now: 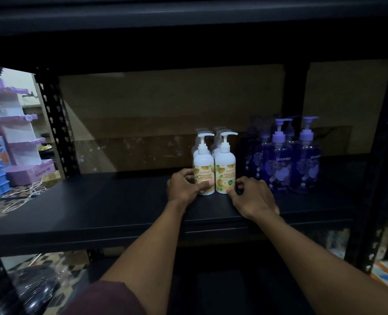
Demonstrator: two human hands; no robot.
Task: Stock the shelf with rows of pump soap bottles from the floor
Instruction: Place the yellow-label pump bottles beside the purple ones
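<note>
Gripping the left white bottle (203, 164) with the left hand (184, 186), thumb across its label. Curling the right hand (254, 197) fingers (239, 181) round the right white bottle (225, 164) base. Both upright on the shelf (97, 205), beside purple bottles (279, 164).

One view only, from the camera worn on my head. It faced forward and a little down into the black shelf (97, 208), near enough that my left hand (184, 185) and right hand (254, 196) reached the white pump bottles (213, 164) at frame centre. Wide lens: upper board (188, 17) bowed across the top; the upright (54, 123) stood at left, room beyond it.
</note>
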